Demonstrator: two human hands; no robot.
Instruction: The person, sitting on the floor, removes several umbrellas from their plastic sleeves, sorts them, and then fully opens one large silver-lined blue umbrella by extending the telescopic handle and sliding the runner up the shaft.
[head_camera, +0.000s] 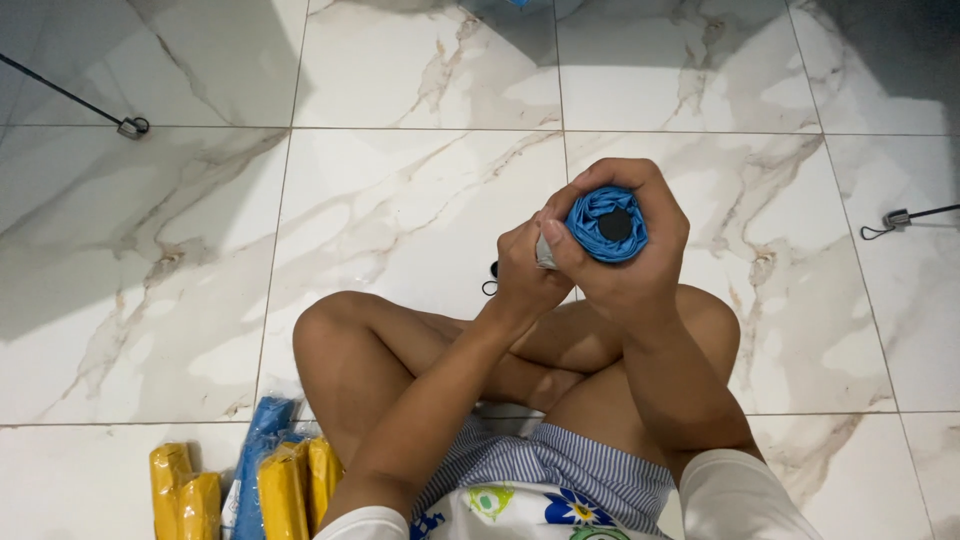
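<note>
Down by my lap, my shirt (520, 505) and striped shorts (560, 465) fill the bottom edge, with my legs (400, 350) crossed on the marble floor (400, 200). At my left hip lie yellow rolls (185, 500) and a blue one (262, 440), side by side and touching, stacked close so they sit within arm's reach, as I judge it.

Moving right, my left hand (522, 275) is closed low around the blue umbrella (607, 225), the thumb pressing the folds near the top. A grey bit shows under that thumb; I cannot tell what it is. A small black loop (490, 285) hangs just left of this hand, likely the wrist strap.

The umbrella stands on end above my knees, its black tip (614, 223) pointing straight at my face, so I look down its length. I hold it upright, I think, to keep the cloth bunched tight.

My right hand (630, 250) wraps the top from the far side, fingers curled over, clenched on the cloth. Both forearms rise from my lap and meet there, wrists bent inward.

Farther right, a metal clip (895, 218) lies on the floor, well apart.
</note>
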